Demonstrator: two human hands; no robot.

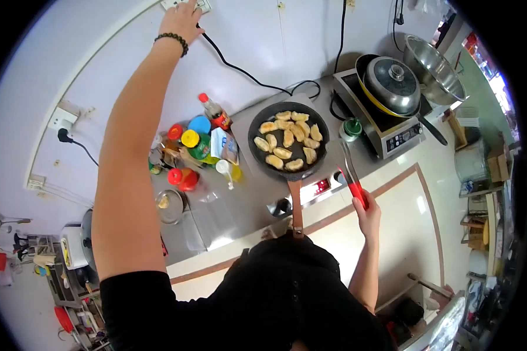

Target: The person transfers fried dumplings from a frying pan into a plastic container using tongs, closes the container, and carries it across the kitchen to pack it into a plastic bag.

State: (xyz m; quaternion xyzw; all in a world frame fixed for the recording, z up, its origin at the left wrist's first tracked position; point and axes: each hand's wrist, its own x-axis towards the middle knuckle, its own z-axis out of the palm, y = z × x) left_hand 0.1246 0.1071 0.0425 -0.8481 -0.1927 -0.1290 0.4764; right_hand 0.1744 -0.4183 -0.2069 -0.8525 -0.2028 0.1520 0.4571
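My left hand (182,22) reaches up to the wall socket strip (204,5). Its fingers are closed around the end of a black power cord (235,70); the plug itself is mostly hidden. In my right hand (367,215) are metal tongs with a red handle (356,191), pointing up beside the pan's right edge. A dark frying pan (256,153) with a wooden handle (297,205) sits on the cooktop, its handle toward my body. Several browned dumplings (288,138) lie in it.
Left of the pan stand a red-capped sauce bottle (215,113), a yellow-capped bottle (197,143) and a small metal bowl (170,207). At right, a lidded yellow pan (392,88) rests on another induction cooker (397,140). A green-topped jar (351,128) stands between the cooktops.
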